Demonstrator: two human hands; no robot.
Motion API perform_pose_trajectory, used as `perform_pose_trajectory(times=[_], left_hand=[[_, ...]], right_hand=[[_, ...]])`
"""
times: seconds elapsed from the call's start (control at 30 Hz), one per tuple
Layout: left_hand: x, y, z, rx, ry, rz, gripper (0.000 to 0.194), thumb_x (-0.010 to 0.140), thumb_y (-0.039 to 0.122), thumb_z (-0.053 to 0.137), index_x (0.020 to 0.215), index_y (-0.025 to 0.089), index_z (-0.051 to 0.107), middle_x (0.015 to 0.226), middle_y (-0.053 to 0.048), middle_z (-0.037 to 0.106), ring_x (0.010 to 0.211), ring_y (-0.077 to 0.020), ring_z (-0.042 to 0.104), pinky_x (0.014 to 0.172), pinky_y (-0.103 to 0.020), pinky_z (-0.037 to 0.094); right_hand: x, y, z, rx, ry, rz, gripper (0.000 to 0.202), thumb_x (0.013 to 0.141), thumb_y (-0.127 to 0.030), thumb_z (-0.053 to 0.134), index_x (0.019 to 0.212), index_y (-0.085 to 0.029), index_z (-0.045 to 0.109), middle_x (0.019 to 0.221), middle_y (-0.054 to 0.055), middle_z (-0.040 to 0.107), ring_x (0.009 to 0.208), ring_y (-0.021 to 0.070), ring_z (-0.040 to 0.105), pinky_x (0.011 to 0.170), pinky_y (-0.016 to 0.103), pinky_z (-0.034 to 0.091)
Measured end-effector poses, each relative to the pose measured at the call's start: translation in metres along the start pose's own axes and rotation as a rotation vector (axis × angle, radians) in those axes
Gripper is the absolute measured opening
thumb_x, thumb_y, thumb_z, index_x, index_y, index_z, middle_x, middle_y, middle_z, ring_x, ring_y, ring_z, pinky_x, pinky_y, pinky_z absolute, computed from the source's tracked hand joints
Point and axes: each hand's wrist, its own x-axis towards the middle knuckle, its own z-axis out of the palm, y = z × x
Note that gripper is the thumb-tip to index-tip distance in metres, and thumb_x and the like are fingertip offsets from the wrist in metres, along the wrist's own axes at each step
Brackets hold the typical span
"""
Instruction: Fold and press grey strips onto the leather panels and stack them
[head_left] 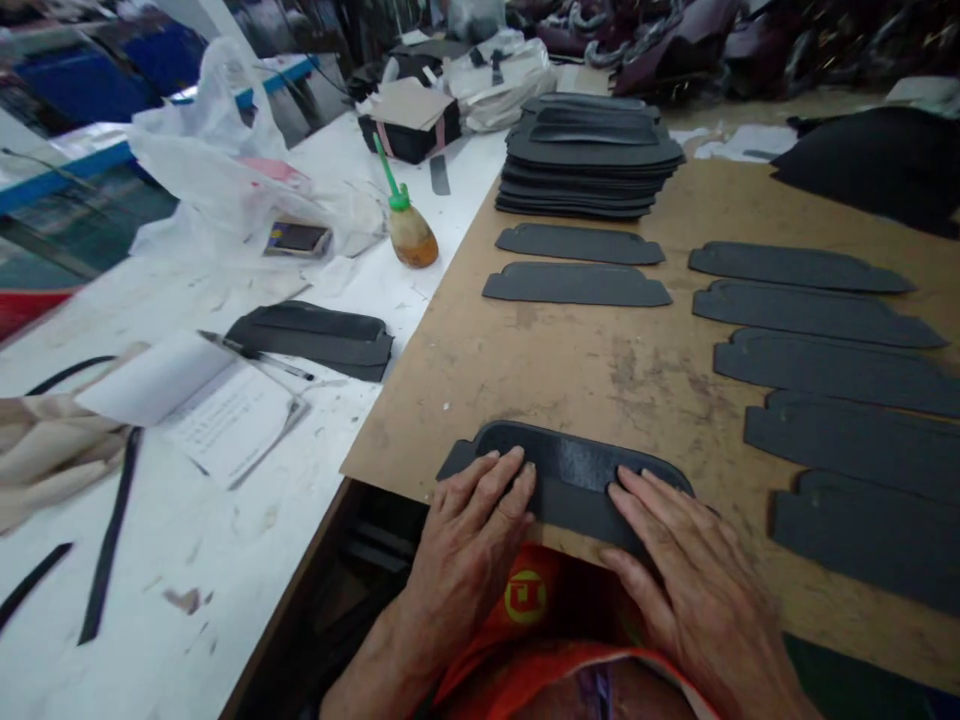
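A dark grey flat panel (577,505) with a glossy black curved strip (581,462) along its far edge lies at the near edge of the brown board. My left hand (480,520) rests on the panel's left part, fingers stretched out and flat. On its right part lies my right hand (675,550), fingers extended and the thumb apart near the panel's front edge. Neither hand grips anything. Parts of the panel are hidden under both hands.
Several similar grey panels (832,365) are laid in a column at right, two (577,285) farther ahead. Beyond them stands a stack of panels (589,160). On the white table (247,560) are a green-topped bottle (412,235), a notebook (225,420), folded dark pieces (315,335) and a plastic bag (202,170).
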Motion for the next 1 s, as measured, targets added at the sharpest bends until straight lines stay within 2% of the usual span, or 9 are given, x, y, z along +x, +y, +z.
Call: perform_pose_trajectory(times=[0.1,0.27,0.37,0.47,0.57,0.63,0.77,0.87,1.0], left_hand=[[-0.013,-0.005,-0.001,-0.03,-0.007,0.036,0.035,0.094,0.013,0.042,0.128,0.017,0.05,0.129,-0.007,0.058,0.127,-0.0204,0.045,0.096,-0.036,0.045],[-0.026,0.001,-0.005,-0.132,0.102,0.096,0.032,0.088,0.009,0.052,0.119,0.016,0.055,0.12,-0.006,0.064,0.131,-0.0181,0.04,0.105,-0.035,0.036],[-0.015,0.014,-0.008,-0.11,-0.017,0.187,0.032,0.092,0.018,0.048,0.124,0.018,0.052,0.131,-0.002,0.058,0.134,-0.0163,0.037,0.111,-0.034,0.029],[0.0,0.021,-0.008,-0.044,-0.151,0.233,0.042,0.096,0.034,0.042,0.133,0.015,0.045,0.143,-0.004,0.044,0.137,-0.0191,0.03,0.113,-0.035,0.026],[0.009,0.019,-0.006,0.003,-0.207,0.211,0.057,0.094,0.049,0.038,0.138,0.013,0.038,0.148,-0.008,0.037,0.139,-0.0217,0.026,0.112,-0.036,0.027],[0.011,0.017,-0.005,0.023,-0.205,0.19,0.06,0.093,0.053,0.037,0.139,0.013,0.037,0.147,-0.009,0.037,0.138,-0.0212,0.028,0.111,-0.035,0.029],[0.007,0.014,-0.004,0.073,-0.159,0.16,0.049,0.096,0.041,0.036,0.136,0.013,0.04,0.144,-0.009,0.042,0.135,-0.0202,0.035,0.107,-0.033,0.034],[0.004,0.01,-0.004,0.121,-0.151,0.129,0.046,0.095,0.034,0.042,0.138,0.015,0.039,0.145,-0.008,0.041,0.136,-0.021,0.033,0.106,-0.035,0.034],[0.002,0.003,-0.005,0.19,-0.134,0.037,0.053,0.093,0.039,0.046,0.138,0.012,0.039,0.144,-0.011,0.042,0.134,-0.0227,0.036,0.106,-0.037,0.032]], right_hand=[[0.001,0.002,0.001,-0.023,0.025,-0.022,0.044,0.088,-0.032,0.053,0.128,-0.015,0.05,0.127,0.013,0.06,0.116,0.0276,0.055,0.098,0.042,0.038],[0.002,0.003,-0.001,-0.014,0.057,-0.031,0.045,0.088,-0.034,0.052,0.129,-0.016,0.048,0.124,0.013,0.062,0.115,0.0288,0.056,0.096,0.042,0.038],[0.001,0.003,0.0,-0.012,0.052,-0.054,0.046,0.088,-0.035,0.051,0.129,-0.015,0.047,0.125,0.014,0.061,0.115,0.0292,0.055,0.096,0.043,0.038],[0.0,0.004,0.001,-0.034,0.031,-0.065,0.048,0.089,-0.037,0.049,0.13,-0.013,0.046,0.127,0.015,0.059,0.116,0.0294,0.055,0.097,0.043,0.037],[-0.001,0.005,0.002,-0.039,0.031,-0.084,0.047,0.089,-0.036,0.047,0.129,-0.011,0.046,0.127,0.016,0.059,0.115,0.0294,0.055,0.097,0.042,0.036],[-0.002,0.006,0.002,-0.035,0.041,-0.096,0.048,0.088,-0.036,0.049,0.129,-0.011,0.047,0.126,0.016,0.06,0.114,0.0297,0.056,0.097,0.042,0.036],[-0.001,0.007,0.001,-0.027,0.047,-0.092,0.047,0.087,-0.034,0.052,0.128,-0.012,0.048,0.125,0.015,0.061,0.114,0.0289,0.056,0.097,0.041,0.036],[0.0,0.007,0.0,-0.019,0.045,-0.094,0.044,0.089,-0.034,0.048,0.126,-0.011,0.05,0.123,0.015,0.062,0.113,0.0285,0.056,0.095,0.04,0.036],[0.001,0.008,0.0,-0.016,0.06,-0.11,0.043,0.09,-0.035,0.047,0.124,-0.01,0.053,0.123,0.015,0.062,0.114,0.0276,0.055,0.096,0.039,0.036]])
